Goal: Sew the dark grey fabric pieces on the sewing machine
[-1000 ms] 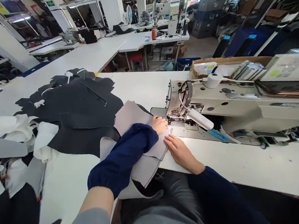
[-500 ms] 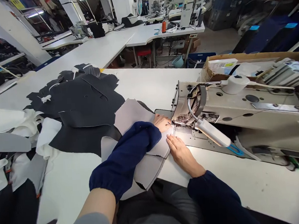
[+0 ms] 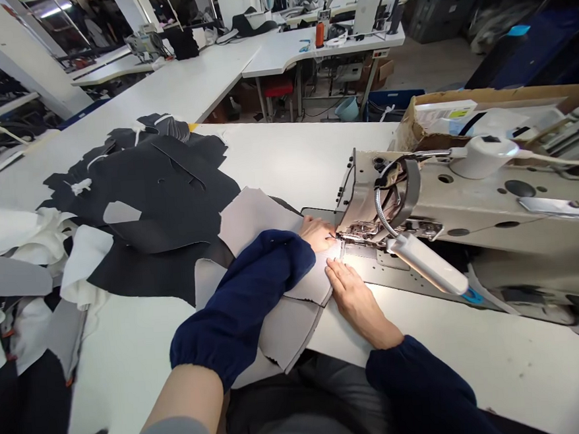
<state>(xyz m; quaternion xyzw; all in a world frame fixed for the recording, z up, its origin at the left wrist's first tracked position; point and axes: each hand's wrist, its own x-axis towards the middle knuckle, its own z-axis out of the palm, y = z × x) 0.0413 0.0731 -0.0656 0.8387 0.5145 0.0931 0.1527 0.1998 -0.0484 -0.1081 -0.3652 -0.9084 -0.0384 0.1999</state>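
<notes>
In the head view, the light grey fabric panels (image 3: 307,288) lie overlapping on the white desk (image 3: 275,148), one edge up against the needle area of the beige metal sewing machine (image 3: 466,195). The left hand (image 3: 316,233) rests on the fabric right beside the needle area, its fingers bent; whether they pinch the cloth I cannot tell. The right hand (image 3: 357,298) lies nearer the body with fingers extended, their tips at the panel's edge, not closed around it. Against the half-second-earlier picture, both hands have hardly shifted relative to the machine, so the edge remains lined up there. A pale grey patch (image 3: 122,212) now shows on the dark grey fabric stack (image 3: 143,181).
</notes>
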